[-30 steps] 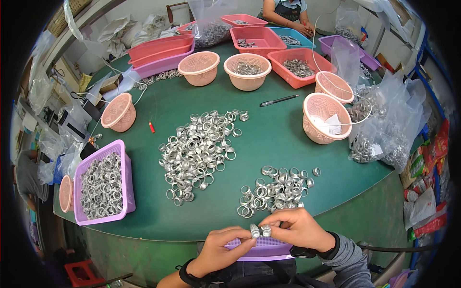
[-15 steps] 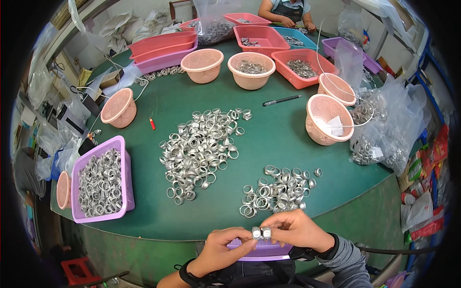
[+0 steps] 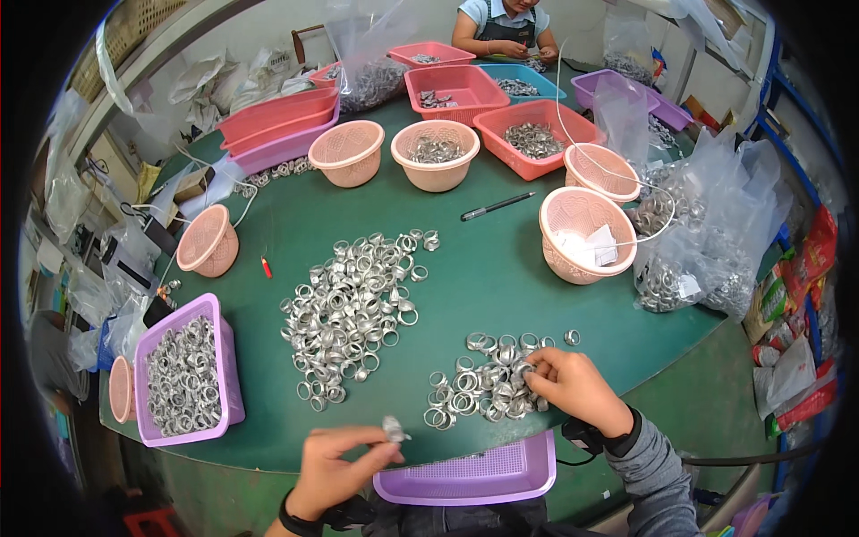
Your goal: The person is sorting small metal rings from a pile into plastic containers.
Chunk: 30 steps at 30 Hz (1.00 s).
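Note:
My left hand [image 3: 338, 467] is closed, pinching a silver ring [image 3: 393, 428] between thumb and fingertips above the table's near edge. At the right side of the smaller ring pile [image 3: 488, 380], my right hand [image 3: 580, 389] has thumb and forefinger closed on a ring there, which the fingers partly hide. A larger pile of silver rings [image 3: 349, 309] lies to the left of it on the green table [image 3: 501, 277]. Between my forearms, a purple basket [image 3: 465, 497] sits below the table edge, its visible bottom bare.
A purple basket [image 3: 234, 376] full of rings stands at the left. Peach bowls [image 3: 347, 170], red trays [image 3: 501, 148] and a blue tray [image 3: 555, 89] line the far side. A pen [image 3: 497, 206] lies mid-table. Plastic bags [image 3: 716, 242] are at the right; a co-worker [image 3: 501, 36] sits opposite.
My hands have parted from holding two rings side by side. The right went up to the smaller pile; the left moved left with a ring. The view has shifted, showing more of the near basket.

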Each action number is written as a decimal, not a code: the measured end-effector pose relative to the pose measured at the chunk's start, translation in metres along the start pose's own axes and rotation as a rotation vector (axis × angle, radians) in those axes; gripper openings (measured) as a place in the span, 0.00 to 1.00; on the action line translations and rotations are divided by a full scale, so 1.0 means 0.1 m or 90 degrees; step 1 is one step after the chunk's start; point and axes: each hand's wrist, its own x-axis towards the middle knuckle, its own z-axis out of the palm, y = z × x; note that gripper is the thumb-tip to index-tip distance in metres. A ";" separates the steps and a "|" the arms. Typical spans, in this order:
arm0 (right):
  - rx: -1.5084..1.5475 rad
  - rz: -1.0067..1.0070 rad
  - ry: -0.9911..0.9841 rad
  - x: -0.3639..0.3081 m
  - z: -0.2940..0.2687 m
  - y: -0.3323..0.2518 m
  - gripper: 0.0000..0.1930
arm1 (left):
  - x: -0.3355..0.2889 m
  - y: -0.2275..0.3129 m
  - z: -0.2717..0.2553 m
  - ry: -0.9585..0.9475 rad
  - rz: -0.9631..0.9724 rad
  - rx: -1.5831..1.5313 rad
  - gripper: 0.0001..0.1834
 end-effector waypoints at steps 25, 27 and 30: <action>0.337 0.166 0.050 -1.02 -0.03 0.41 0.10 | 1.06 -0.04 -0.58 -0.014 0.061 0.432 0.16; 0.331 0.129 0.038 -0.99 0.00 0.27 0.11 | 0.77 -0.27 -0.49 -0.043 0.160 0.489 0.18; 0.258 0.003 -0.023 -0.76 0.00 -0.13 0.06 | 0.47 -0.59 -0.42 -0.038 0.169 0.569 0.18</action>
